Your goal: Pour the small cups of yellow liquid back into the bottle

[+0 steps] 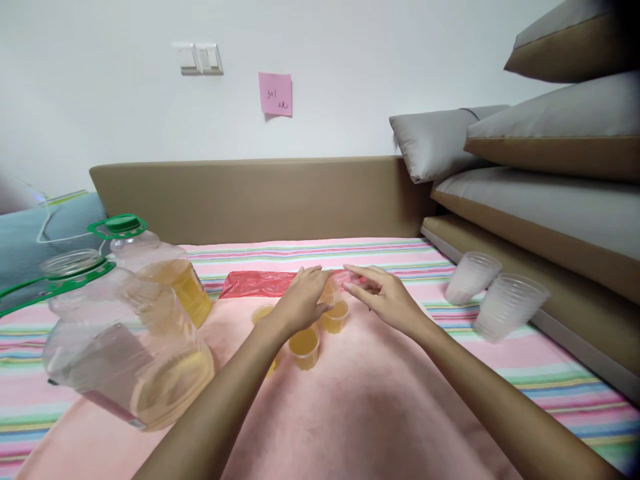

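Note:
Several clear plastic cups with yellow-orange liquid stand close together on the pink cloth [350, 400]. One cup [304, 347] is in front, and another cup [335, 317] is just behind it to the right. My left hand [306, 300] reaches over the group with fingers stretched and thumb apart. It is beside a farther cup [329, 291]; whether it touches that cup I cannot tell. On the other side, my right hand [383, 293] has its fingers apart and nothing visible in them. My left forearm partly covers the cups at the left. Behind the hands lies red plastic film [255, 284].
At left stand a large clear jug [125, 333] without a lid, holding a little liquid, and a green-capped jug [175, 287] with yellow liquid. Two stacks of cups, one stack [473, 277] and a nearer stack [510, 307], lean at right by piled cushions [560, 207].

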{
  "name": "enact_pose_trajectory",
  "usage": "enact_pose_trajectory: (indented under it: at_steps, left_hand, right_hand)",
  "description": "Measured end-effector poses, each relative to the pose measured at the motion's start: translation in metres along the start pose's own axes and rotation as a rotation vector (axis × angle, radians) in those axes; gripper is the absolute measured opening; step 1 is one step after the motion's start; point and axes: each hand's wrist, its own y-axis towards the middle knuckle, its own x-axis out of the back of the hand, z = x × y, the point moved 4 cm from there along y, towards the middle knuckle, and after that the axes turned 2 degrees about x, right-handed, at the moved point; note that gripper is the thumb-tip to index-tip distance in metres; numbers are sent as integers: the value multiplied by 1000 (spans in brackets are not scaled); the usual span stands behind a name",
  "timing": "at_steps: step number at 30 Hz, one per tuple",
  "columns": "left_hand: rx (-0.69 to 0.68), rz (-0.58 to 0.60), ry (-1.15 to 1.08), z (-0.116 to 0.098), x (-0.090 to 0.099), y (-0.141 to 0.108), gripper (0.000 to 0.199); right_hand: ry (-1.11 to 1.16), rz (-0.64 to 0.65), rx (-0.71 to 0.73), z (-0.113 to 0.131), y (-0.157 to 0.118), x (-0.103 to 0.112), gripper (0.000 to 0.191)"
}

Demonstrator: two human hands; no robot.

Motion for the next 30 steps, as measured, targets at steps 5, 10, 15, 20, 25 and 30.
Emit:
enact_pose_trajectory:
  at_steps: [5, 10, 15, 20, 25, 30]
  left_hand:
    - [-7, 15, 11, -3, -2, 3, 66]
    - [-5, 9, 13, -7, -2, 6, 67]
    - [1, -39, -12, -10, 2, 2, 82]
    - [-22, -53, -15, -13, 7, 1, 65]
    - [-29, -67, -11, -9, 5, 2, 68]
    - [-38, -65, -17, -4, -1, 2, 90]
  right_hand:
    - [-11, -35, -1, -2, -7, 2, 58]
    - [-16, -63, 0, -5, -11, 2, 66]
    - [25, -67, 11, -5, -12, 1, 87]
    - [59, -83, 10, -6, -13, 0, 106]
    - [73, -109, 14, -5, -14, -1, 114]
    - [-11, -63, 47, -4, -14, 0, 71]
